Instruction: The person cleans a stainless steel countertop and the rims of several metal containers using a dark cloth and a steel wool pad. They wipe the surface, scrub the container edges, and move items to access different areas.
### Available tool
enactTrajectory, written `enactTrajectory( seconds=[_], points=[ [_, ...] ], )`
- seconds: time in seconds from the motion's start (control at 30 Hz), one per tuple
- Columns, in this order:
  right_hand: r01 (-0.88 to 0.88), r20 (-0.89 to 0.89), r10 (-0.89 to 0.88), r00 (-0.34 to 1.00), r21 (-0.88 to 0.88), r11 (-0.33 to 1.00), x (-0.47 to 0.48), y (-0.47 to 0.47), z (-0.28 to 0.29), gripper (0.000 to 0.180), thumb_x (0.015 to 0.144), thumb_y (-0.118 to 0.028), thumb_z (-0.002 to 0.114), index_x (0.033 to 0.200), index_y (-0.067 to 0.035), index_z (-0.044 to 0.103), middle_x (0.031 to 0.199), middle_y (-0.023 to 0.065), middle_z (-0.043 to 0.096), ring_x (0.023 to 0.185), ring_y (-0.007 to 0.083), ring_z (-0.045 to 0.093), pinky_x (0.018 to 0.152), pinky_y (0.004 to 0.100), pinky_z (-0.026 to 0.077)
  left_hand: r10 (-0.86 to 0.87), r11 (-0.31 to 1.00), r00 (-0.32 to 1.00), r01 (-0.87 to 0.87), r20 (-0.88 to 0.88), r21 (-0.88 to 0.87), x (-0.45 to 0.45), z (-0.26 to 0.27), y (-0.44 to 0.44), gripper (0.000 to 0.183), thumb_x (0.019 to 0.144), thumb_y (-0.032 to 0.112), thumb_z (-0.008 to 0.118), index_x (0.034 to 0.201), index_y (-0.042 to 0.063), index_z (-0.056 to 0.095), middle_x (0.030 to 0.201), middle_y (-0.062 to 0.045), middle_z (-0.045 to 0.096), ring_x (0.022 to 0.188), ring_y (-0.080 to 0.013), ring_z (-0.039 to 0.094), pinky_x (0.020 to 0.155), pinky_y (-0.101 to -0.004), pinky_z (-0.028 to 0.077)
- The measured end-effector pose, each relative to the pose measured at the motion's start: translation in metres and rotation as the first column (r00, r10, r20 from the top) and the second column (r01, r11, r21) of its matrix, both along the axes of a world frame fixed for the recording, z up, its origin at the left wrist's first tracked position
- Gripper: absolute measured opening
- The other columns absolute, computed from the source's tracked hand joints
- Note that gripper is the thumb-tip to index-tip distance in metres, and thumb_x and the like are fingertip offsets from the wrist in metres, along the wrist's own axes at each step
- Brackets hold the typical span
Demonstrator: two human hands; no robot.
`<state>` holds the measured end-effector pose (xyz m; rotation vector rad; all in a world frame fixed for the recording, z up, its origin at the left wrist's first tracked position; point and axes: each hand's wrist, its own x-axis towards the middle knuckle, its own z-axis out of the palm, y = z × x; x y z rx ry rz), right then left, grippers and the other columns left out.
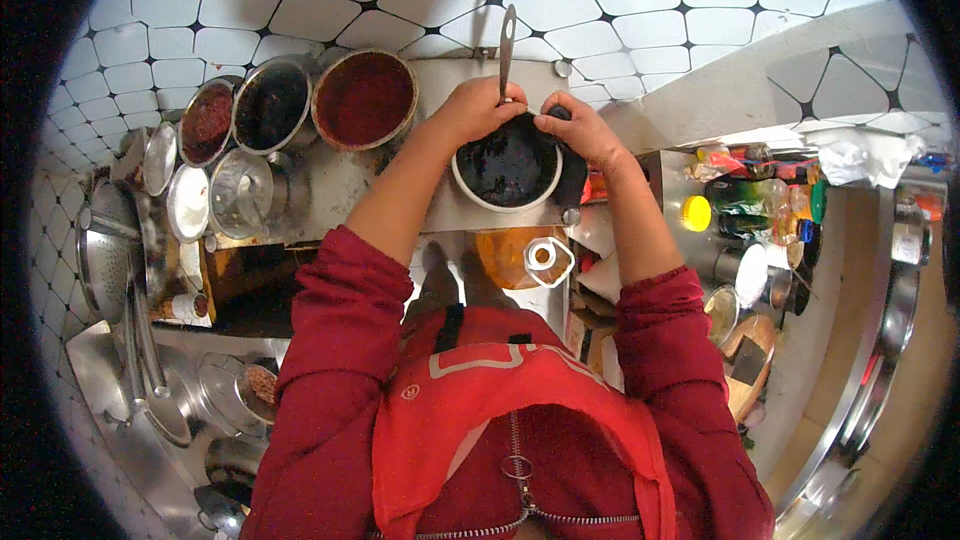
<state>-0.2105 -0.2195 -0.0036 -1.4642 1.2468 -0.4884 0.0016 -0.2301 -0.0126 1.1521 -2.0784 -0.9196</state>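
Note:
A white-rimmed bowl [508, 165] with a dark, shiny content stands near the front edge of a light countertop. At its far rim is my left hand [487, 109], closed around the lower part of a metal utensil with a holed handle [508, 37] that points up toward the wall. My right hand [577, 126] is at the bowl's far right rim, its fingers around a dark rounded thing [559, 114] that I cannot name. A black object [574, 176] lies right beside the bowl, below that hand.
Pots of dark red [365, 99], black [271, 105] and reddish [206, 122] contents stand left, near a bowl of white powder [189, 202]. An oil jug [502, 259] stands below the counter. Bottles [750, 202] and a wooden board [752, 390] are at right. A perforated strainer [105, 255] is far left.

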Motion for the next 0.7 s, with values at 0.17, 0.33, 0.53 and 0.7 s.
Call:
enactTrajectory(
  seconds=[0.17, 0.33, 0.53, 0.7],
  points=[
    [0.174, 0.118, -0.174, 0.978, 0.01, 0.985, 0.006, 0.016, -0.007, 0.023, 0.081, -0.021, 0.066, 0.087, -0.005, 0.052, 0.076, 0.0022, 0.054, 0.073, 0.011, 0.049, 0.066, 0.0265, 0.043, 0.097, 0.977, 0.995, -0.089, -0.034, 0.193, 0.002, -0.002, 0.012, 0.02, 0.082, 0.023, 0.059, 0.094, 0.007, 0.064, 0.083, -0.013, 0.065, 0.077, -0.0271, 0.063, 0.071, -0.0353, 0.048],
    [0.397, 0.051, -0.394, 0.918, -0.144, 0.906, 0.001, 0.053, -0.023, 0.026, 0.082, -0.024, 0.064, 0.089, -0.004, 0.05, 0.077, 0.0063, 0.053, 0.072, 0.0145, 0.049, 0.067, 0.0291, 0.043, 0.238, 0.955, 0.971, -0.236, 0.011, 0.181, -0.002, 0.006, 0.023, 0.02, 0.081, 0.024, 0.061, 0.092, 0.009, 0.067, 0.086, -0.013, 0.066, 0.079, -0.0277, 0.064, 0.071, -0.0349, 0.049],
    [0.471, 0.152, -0.483, 0.862, 0.112, 0.875, -0.017, 0.109, -0.022, 0.021, 0.081, -0.023, 0.065, 0.084, -0.005, 0.055, 0.08, 0.0039, 0.056, 0.076, 0.0127, 0.051, 0.071, 0.0281, 0.043, 0.318, 0.947, 0.943, -0.313, -0.099, 0.068, -0.003, -0.019, 0.02, 0.019, 0.081, 0.025, 0.061, 0.091, 0.01, 0.067, 0.082, -0.013, 0.066, 0.078, -0.0288, 0.063, 0.071, -0.0356, 0.049],
    [0.359, -0.159, -0.464, 0.871, -0.44, 0.823, -0.047, 0.05, -0.005, 0.027, 0.075, -0.024, 0.07, 0.086, -0.003, 0.057, 0.086, 0.0123, 0.06, 0.084, 0.0255, 0.056, 0.079, 0.0331, 0.044, 0.278, 0.961, 0.957, -0.275, -0.088, 0.041, -0.005, -0.014, 0.015, 0.019, 0.08, 0.024, 0.061, 0.091, 0.009, 0.067, 0.082, -0.013, 0.066, 0.078, -0.0296, 0.063, 0.071, -0.0363, 0.049]
  ],
)
